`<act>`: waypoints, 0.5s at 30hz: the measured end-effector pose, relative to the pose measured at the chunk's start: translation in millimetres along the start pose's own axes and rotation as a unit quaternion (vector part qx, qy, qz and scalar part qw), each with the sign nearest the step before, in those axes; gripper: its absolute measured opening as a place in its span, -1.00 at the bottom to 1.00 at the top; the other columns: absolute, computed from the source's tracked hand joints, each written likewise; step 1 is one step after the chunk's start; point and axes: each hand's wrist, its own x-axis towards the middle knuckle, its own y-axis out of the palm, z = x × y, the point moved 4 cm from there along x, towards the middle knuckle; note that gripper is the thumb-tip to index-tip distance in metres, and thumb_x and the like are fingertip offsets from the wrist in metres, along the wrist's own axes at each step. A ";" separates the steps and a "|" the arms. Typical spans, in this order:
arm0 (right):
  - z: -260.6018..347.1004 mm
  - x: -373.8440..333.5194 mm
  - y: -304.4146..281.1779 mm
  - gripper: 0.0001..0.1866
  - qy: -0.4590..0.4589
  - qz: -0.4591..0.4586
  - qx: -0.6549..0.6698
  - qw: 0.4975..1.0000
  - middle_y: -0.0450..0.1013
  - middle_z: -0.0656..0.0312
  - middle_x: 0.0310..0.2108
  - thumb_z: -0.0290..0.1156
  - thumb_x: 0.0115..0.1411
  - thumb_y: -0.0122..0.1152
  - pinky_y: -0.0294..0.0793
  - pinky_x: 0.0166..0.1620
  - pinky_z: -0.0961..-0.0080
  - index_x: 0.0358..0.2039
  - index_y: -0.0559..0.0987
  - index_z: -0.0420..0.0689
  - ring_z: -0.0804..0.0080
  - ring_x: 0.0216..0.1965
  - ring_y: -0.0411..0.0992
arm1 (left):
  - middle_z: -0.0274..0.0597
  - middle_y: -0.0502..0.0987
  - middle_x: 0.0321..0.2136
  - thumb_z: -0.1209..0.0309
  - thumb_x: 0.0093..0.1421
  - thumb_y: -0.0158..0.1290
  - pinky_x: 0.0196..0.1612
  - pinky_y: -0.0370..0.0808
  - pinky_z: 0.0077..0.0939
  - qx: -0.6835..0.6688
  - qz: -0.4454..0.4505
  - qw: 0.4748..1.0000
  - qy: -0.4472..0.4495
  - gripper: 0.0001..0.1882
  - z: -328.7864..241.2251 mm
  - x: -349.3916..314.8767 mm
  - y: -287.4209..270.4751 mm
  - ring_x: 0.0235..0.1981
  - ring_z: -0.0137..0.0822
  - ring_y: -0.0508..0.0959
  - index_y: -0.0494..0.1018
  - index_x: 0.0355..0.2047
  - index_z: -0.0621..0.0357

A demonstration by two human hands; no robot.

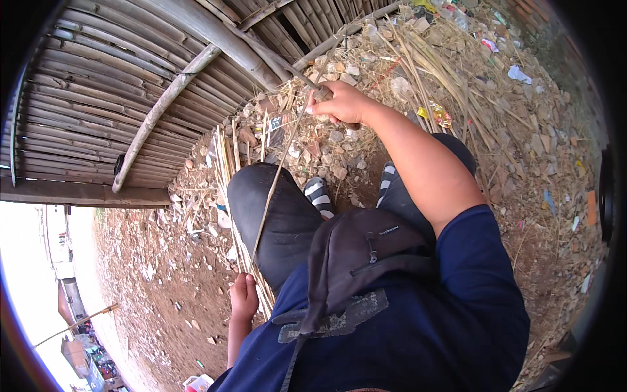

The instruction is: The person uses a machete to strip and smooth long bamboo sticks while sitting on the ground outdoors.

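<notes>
My right hand (344, 104) curled tight around a brown handle (322, 93) and a thin strip (268, 201), my left hand (243, 298) pinched closed on its lower end, the strip slanting over my left leg (251, 189), pale sticks (222, 160) alongside

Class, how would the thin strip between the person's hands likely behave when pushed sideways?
The strip probably flexes, since it looks slim and slightly bowed between the left hand and right hand. It is likely light, being narrow for its length.
</notes>
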 end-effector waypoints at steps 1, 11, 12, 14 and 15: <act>0.1 -1.2 -0.1 -0.85 0.000 0.009 -0.001 1.000 0.50 0.38 -0.46 -0.38 0.17 0.36 0.35 -0.50 0.61 -0.27 0.59 -0.09 0.66 -0.62 0.33 | 0.11 0.46 -0.63 0.24 0.44 -0.11 -0.47 0.38 -0.09 0.003 0.001 1.000 0.002 -0.62 2.9 -0.9 -0.7 -0.57 0.13 0.50 0.37 -0.47 0.25; 10.9 -12.7 2.4 -0.81 -0.011 0.043 -0.008 0.999 0.47 0.39 -0.48 -0.34 0.16 0.40 0.34 -0.49 0.60 -0.27 0.61 -0.11 0.66 -0.59 0.33 | -0.01 0.52 -0.56 0.24 0.33 0.08 -0.40 0.45 -0.13 0.023 0.035 0.998 -0.051 -0.73 -15.7 3.5 -7.5 -0.50 -0.01 0.56 0.42 -0.30 0.22; 11.9 -12.7 2.9 -0.81 -0.012 0.045 -0.002 0.999 0.47 0.39 -0.48 -0.34 0.16 0.41 0.34 -0.49 0.60 -0.27 0.61 -0.11 0.66 -0.58 0.33 | -0.03 0.53 -0.52 0.26 0.31 0.11 -0.37 0.47 -0.16 0.019 0.017 0.999 -0.028 -0.75 -21.3 6.1 -5.3 -0.47 -0.04 0.57 0.42 -0.26 0.23; 14.2 -13.2 4.4 -0.80 -0.021 0.036 0.006 0.999 0.46 0.39 -0.49 -0.34 0.16 0.41 0.35 -0.49 0.60 -0.26 0.61 -0.12 0.66 -0.58 0.34 | -0.08 0.56 -0.44 0.30 0.26 0.16 -0.32 0.49 -0.21 0.010 -0.021 1.000 0.020 -0.73 -29.0 12.0 -1.4 -0.41 -0.10 0.58 0.42 -0.18 0.23; 14.7 -13.4 4.2 -0.79 -0.025 0.031 0.010 0.999 0.46 0.39 -0.49 -0.34 0.16 0.41 0.35 -0.49 0.60 -0.25 0.62 -0.12 0.66 -0.58 0.34 | -0.07 0.57 -0.37 0.36 0.25 0.17 -0.27 0.51 -0.28 -0.001 -0.005 1.000 -0.017 -0.73 -26.8 15.7 1.6 -0.36 -0.15 0.59 0.41 -0.15 0.25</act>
